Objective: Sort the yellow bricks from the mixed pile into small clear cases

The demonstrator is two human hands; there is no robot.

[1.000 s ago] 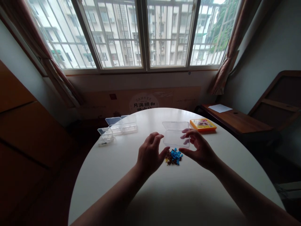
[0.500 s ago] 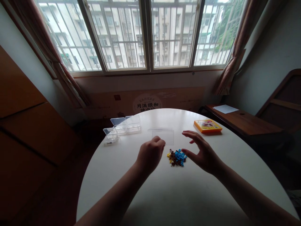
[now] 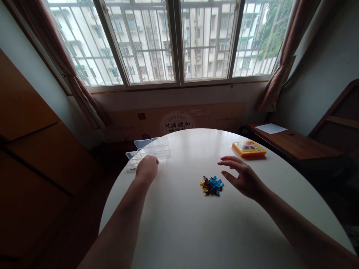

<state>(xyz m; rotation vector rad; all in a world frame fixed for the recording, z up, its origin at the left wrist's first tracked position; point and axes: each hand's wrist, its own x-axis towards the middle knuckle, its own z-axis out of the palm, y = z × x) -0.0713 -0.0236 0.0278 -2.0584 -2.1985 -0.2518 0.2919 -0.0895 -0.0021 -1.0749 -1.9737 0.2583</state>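
My left hand (image 3: 147,170) is closed on a clear plastic box (image 3: 162,160), which is hard to make out against the white table. It is right beside several clear plastic boxes with raised lids (image 3: 143,144) at the table's far left. To the right of the middle lies a small pile of blue, brown and yellow toy bricks (image 3: 212,186). My right hand (image 3: 241,175) hovers just right of that pile, fingers apart and holding nothing.
An orange-yellow box (image 3: 249,149) lies on the round white table (image 3: 179,224) at the far right. Beyond the table's right edge stands a wooden desk (image 3: 303,144) with a sheet of paper (image 3: 271,128). A barred window (image 3: 176,45) is behind.
My left hand has moved left, carrying the clear box away from beside the brick pile to the other clear boxes. My right hand has shifted slightly right and stays open.
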